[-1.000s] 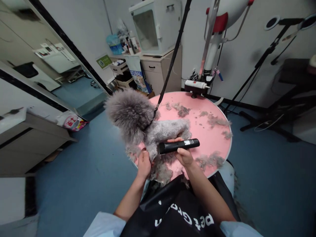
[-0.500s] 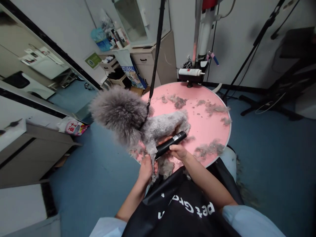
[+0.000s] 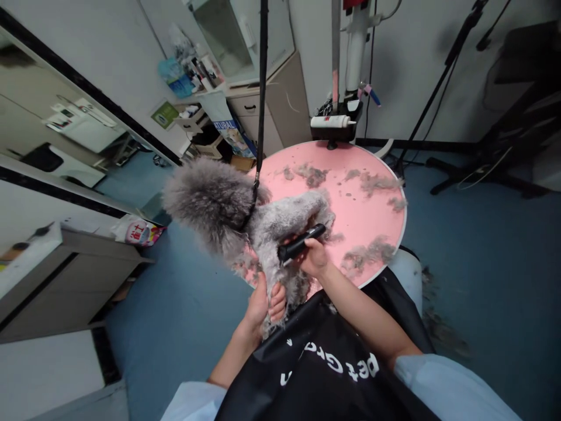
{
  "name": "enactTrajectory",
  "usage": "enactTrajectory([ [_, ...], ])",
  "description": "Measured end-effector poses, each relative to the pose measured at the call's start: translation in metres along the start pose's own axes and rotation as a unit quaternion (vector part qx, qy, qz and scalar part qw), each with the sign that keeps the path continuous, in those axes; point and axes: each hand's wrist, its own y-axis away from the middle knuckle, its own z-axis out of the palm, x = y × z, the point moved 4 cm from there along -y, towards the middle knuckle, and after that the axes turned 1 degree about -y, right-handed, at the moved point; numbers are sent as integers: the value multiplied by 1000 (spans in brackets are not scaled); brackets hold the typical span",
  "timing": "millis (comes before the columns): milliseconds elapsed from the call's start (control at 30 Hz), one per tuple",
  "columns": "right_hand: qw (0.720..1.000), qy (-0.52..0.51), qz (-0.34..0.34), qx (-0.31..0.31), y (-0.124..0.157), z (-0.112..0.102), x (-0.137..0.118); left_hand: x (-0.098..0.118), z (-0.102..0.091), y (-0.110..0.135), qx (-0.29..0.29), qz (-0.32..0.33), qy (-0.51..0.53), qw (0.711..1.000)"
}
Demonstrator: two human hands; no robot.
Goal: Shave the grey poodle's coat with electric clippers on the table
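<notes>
The black clipper (image 3: 302,241) lies in the right hand (image 3: 314,259), whose thumb presses on top near its rear end while the other fingers are mostly hidden beneath. It is above the near half of the round pink table (image 3: 363,216), beside the grey dog (image 3: 287,217). The left hand (image 3: 258,305) is curled closed around the dog's foreleg (image 3: 268,263) at the near left edge, below the clipper's front end.

The dog's body stands just beyond the clipper, its fluffy head out over the left edge, and a black leash (image 3: 262,88) rises from its neck. Grey fur fills the gap between the hands. Loose hair (image 3: 368,256) lies toward the near right edge, with more clumps toward the far and right edges. A white tube (image 3: 331,121) rests at the far edge; the black apron (image 3: 333,386) covers part of the near one.

The clipper's long axis slants, front end toward the foreleg and near left edge, rear toward the far right. Whether its front touches fur cannot be told.
</notes>
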Motion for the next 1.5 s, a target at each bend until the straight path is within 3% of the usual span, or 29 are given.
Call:
enactTrajectory([
  [233, 998, -26, 51, 7, 8, 3, 21, -10, 11, 12, -23, 4, 6, 1000],
  [400, 998, -54, 7, 22, 12, 4, 17, -21, 14, 21, -54, 8, -11, 998],
  [467, 999, -47, 9, 13, 18, 8, 17, -18, 5, 24, -13, 2, -72, 997],
  [533, 1000, -3, 8, 1, 26, 9, 17, -4, -10, 24, 58, 14, -196, 979],
  [633, 988, 116, -95, 35, 41, 5, 3, 39, -21, 11, 147, 125, -390, 900],
  [700, 955, 189, -212, 82, 54, 5, -17, 69, -19, -5, 177, 236, -396, 870],
  [767, 903, 266, -318, 113, 68, 16, -36, 86, -14, -18, 228, 287, -364, 856],
  [900, 761, 422, -480, 112, 84, 56, -47, 82, 5, -23, 207, 255, -412, 850],
  [967, 708, 493, -502, 64, 79, 68, -36, 75, 12, -11, 173, 221, -421, 862],
  [1033, 674, 557, -485, 9, 68, 66, -19, 72, 14, 4, 148, 178, -413, 881],
  [1200, 616, 620, -485, -11, 66, 42, 2, 83, 13, 28, 145, 139, -351, 915],
  [1300, 591, 609, -525, -63, 78, 50, 4, 86, 15, 34, 128, 128, -330, 926],
  [1400, 605, 615, -493, -118, 75, 66, 8, 86, 17, 40, 114, 114, -285, 945],
  [1500, 625, 633, -447, -93, 70, 71, 13, 88, 19, 47, 109, 113, -207, 966],
])
